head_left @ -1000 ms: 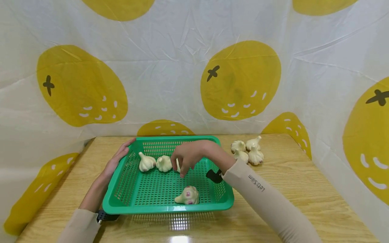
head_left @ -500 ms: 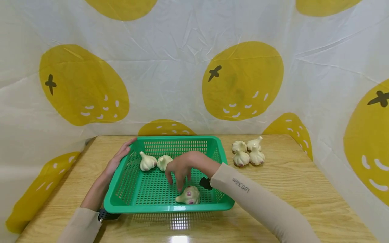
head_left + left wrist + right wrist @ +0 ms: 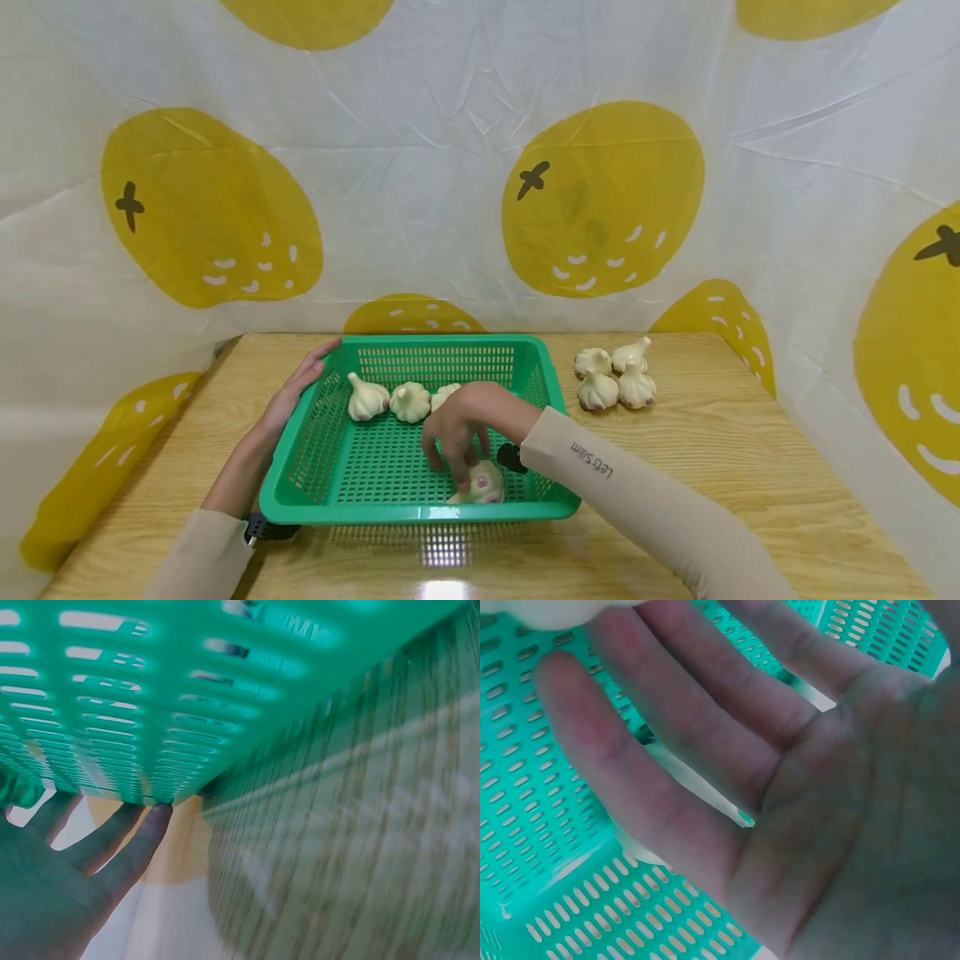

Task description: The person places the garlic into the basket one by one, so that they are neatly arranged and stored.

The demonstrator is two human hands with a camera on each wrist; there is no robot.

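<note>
A green plastic basket (image 3: 420,513) with slotted walls sits on the table. My left hand (image 3: 291,390) lies along its left side near the far corner; in the left wrist view, straight fingers (image 3: 146,829) touch the outer wall. Inside the basket, my right hand (image 3: 461,425) reaches down to a purple-marked garlic bulb (image 3: 489,483) by the near wall, fingertips right at it and partly covering it. The right wrist view shows long, nearly straight fingers (image 3: 682,720) beside a pale bulb (image 3: 551,609). Farther back stand garlic bulbs (image 3: 367,402), (image 3: 409,403) and a partly hidden bulb (image 3: 444,395).
Several garlic bulbs (image 3: 597,390) stand grouped on the wooden table (image 3: 720,450), right of the basket. Behind the table hangs a white cloth (image 3: 420,208) with yellow fruit shapes.
My right hand has left the third bulb of the back row and come toward the near wall. The purple-marked bulb has shifted slightly right. My left hand stays at the basket's side.
</note>
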